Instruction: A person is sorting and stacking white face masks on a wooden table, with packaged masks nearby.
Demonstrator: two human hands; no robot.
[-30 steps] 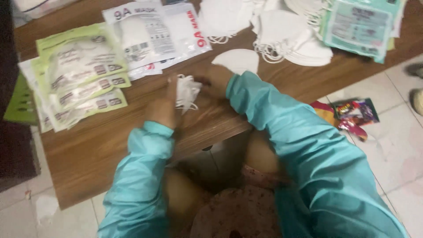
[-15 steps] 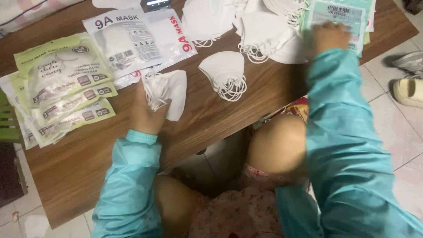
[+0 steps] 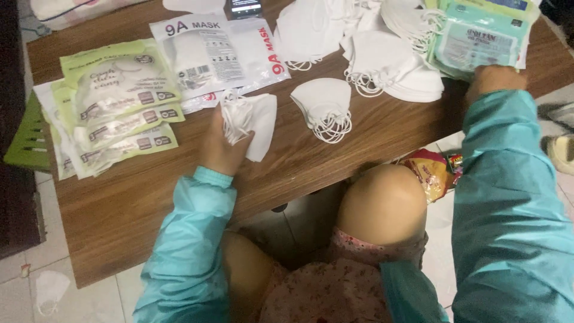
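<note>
My left hand (image 3: 222,143) grips a small stack of folded white face masks (image 3: 251,119) just above the wooden table (image 3: 119,203), their ear loops bunched at the top. My right hand (image 3: 491,81) reaches to the far right and rests on the lower edge of a pile of teal-and-white mask packets (image 3: 478,39); whether it grips one I cannot tell. Between the hands lies another small stack of white masks (image 3: 326,104) with its loops toward me. Both arms wear teal sleeves.
Green mask packets (image 3: 113,101) are stacked at the left, white-and-red packets (image 3: 215,57) behind my left hand, and loose white masks (image 3: 382,60) heaped at the back. A phone (image 3: 245,7) lies at the far edge. A snack wrapper (image 3: 427,170) and a sandal (image 3: 562,152) are on the tiled floor.
The right hand left the masks at the centre and reached out to the teal packets at the far right. The left hand keeps its mask stack. One stack now lies on the table.
</note>
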